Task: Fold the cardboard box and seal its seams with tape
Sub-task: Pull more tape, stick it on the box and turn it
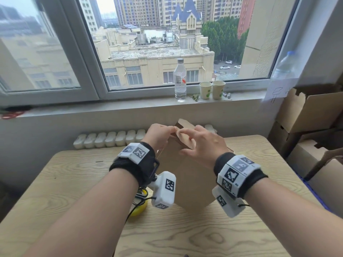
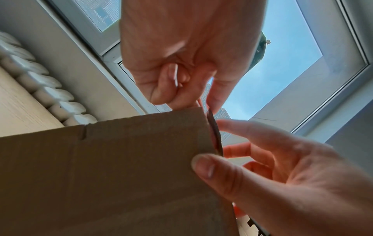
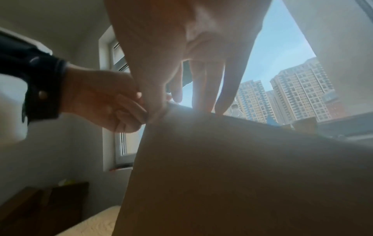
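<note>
table [image 1: 232, 236]: pale wood grain, spread under both my forearms and out past them on each side.
cardboard box [image 1: 187, 182]: brown, still flat, standing up on the table between my wrists, one corner down near me and its top corner up at my fingertips; in the left wrist view [image 2: 113, 172] a scored crease runs down its face.
stacked boxes [image 1: 311, 112]: more brown cartons piled well off to the right of my right hand.
left hand [image 1: 160, 135]: raised at the box's top corner, fingers curled in, thumb and forefinger pinching the upper edge of the cardboard; the left wrist view [image 2: 181, 60] shows the pinch right at the corner.
right hand [image 1: 201, 142]: just right of my left hand and touching it at the fingertips, fingers fanned out; the thumb [image 2: 210, 167] presses the near face of the box and the other fingers reach behind the edge, so i hold the corner between them.
water bottle [image 1: 180, 79]: clear, upright on the windowsill far beyond my hands.
paper cups [image 1: 212, 89]: two, side by side on the sill, just right of the bottle.
yellow object [image 1: 138, 208]: on the table under my left wrist, mostly hidden by the wrist rig; i cannot tell what it is.
</note>
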`<action>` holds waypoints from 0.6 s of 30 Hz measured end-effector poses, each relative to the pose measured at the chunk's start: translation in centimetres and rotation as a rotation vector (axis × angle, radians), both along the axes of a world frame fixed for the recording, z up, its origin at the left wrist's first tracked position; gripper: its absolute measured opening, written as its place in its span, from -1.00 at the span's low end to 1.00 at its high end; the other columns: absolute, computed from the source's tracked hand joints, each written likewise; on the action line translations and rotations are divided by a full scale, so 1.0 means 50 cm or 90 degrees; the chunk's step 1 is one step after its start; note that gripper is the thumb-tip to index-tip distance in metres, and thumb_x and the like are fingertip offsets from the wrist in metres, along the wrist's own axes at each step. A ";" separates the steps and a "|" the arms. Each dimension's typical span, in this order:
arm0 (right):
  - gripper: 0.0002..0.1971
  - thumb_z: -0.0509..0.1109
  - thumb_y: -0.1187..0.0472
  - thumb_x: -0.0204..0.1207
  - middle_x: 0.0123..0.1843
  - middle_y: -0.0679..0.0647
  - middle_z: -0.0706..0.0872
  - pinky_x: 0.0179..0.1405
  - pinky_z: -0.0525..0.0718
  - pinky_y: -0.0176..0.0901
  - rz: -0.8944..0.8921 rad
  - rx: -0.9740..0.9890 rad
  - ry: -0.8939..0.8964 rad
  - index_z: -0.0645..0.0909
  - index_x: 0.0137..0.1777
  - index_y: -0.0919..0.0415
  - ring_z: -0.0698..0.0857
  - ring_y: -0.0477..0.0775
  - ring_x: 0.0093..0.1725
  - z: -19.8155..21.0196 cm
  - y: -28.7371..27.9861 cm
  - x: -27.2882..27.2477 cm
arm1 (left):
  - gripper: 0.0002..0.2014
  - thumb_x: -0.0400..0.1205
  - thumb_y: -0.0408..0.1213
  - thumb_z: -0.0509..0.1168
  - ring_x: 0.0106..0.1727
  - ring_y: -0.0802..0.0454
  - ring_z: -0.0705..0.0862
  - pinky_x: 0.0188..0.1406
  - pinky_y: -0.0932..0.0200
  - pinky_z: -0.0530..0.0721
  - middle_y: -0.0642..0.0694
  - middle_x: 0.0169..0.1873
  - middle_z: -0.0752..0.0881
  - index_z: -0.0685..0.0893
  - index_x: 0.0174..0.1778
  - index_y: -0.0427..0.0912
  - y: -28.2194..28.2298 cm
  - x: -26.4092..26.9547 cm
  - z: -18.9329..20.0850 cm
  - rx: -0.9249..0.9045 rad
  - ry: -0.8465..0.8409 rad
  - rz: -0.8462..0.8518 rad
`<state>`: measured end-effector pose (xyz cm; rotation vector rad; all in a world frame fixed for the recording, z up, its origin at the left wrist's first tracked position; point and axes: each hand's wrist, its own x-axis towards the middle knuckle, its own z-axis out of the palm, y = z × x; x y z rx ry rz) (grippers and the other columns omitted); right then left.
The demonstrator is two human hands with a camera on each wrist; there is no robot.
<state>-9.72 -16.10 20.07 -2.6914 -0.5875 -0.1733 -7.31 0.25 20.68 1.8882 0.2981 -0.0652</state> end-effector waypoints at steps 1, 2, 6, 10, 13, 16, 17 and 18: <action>-0.37 0.42 -0.17 0.45 0.12 -0.07 0.52 0.06 0.59 -0.05 0.007 -0.018 0.000 0.31 0.52 -0.33 0.60 0.02 0.15 0.001 0.003 -0.002 | -0.74 0.58 -0.19 0.30 -0.71 0.10 0.21 -0.68 0.33 0.17 -0.21 -0.31 0.55 0.76 -0.14 -0.33 -0.002 -0.002 0.002 -0.009 0.003 -0.005; -0.35 0.41 -0.10 0.48 0.12 -0.05 0.49 0.06 0.57 -0.07 0.009 -0.022 0.001 0.26 0.55 -0.35 0.59 0.03 0.16 0.001 0.005 -0.003 | -0.77 0.60 -0.22 0.26 -0.71 0.10 0.22 -0.68 0.34 0.17 -0.20 -0.36 0.54 0.73 -0.22 -0.29 -0.003 -0.004 0.003 -0.018 0.005 -0.006; -0.35 0.38 0.04 0.54 0.18 -0.04 0.47 0.06 0.50 -0.15 0.004 -0.030 0.002 0.21 0.57 -0.32 0.57 0.05 0.20 0.002 0.010 -0.001 | -0.75 0.59 -0.46 0.12 -0.65 0.08 0.26 -0.70 0.39 0.15 -0.14 -0.41 0.54 0.63 -0.35 -0.26 0.000 -0.008 -0.002 -0.084 0.059 0.019; -0.35 0.34 0.10 0.58 0.22 -0.04 0.44 0.09 0.50 -0.15 0.016 -0.048 0.012 0.18 0.59 -0.32 0.57 0.04 0.19 0.004 0.010 -0.007 | -0.79 0.60 -0.53 0.12 -0.50 0.07 0.45 -0.77 0.36 0.40 -0.06 -0.43 0.53 0.65 -0.11 -0.24 0.033 -0.021 -0.038 0.275 0.147 -0.132; -0.36 0.31 0.13 0.59 0.20 -0.03 0.43 0.03 0.49 -0.15 -0.004 -0.065 0.014 0.17 0.58 -0.34 0.57 0.05 0.17 0.006 0.011 -0.010 | -0.69 0.51 -0.52 0.29 -0.42 0.10 0.54 -0.71 0.38 0.42 0.00 -0.37 0.61 0.69 0.14 -0.22 0.061 -0.045 -0.086 0.436 0.218 -0.250; -0.38 0.29 0.16 0.59 0.19 0.00 0.47 -0.02 0.51 -0.12 -0.041 -0.094 0.000 0.19 0.56 -0.33 0.59 0.09 0.16 0.007 0.014 -0.011 | -0.73 0.49 -0.35 0.43 -0.36 0.12 0.60 -0.56 0.34 0.47 0.03 -0.29 0.66 0.73 0.12 -0.16 0.087 -0.066 -0.119 0.473 0.214 -0.260; -0.39 0.28 0.17 0.59 0.19 0.00 0.48 -0.01 0.54 -0.10 -0.050 -0.096 0.003 0.20 0.55 -0.33 0.60 0.10 0.16 0.007 0.014 -0.013 | -0.74 0.50 -0.29 0.44 -0.34 0.13 0.61 -0.52 0.34 0.50 0.04 -0.30 0.66 0.74 0.12 -0.14 0.094 -0.069 -0.129 0.473 0.207 -0.262; -0.38 0.28 0.19 0.58 0.19 0.00 0.48 -0.02 0.56 -0.08 -0.055 -0.099 0.005 0.21 0.54 -0.33 0.62 0.10 0.15 0.008 0.014 -0.014 | -0.74 0.51 -0.25 0.44 -0.30 0.11 0.63 -0.46 0.33 0.54 0.05 -0.29 0.67 0.75 0.12 -0.14 0.100 -0.072 -0.134 0.473 0.202 -0.267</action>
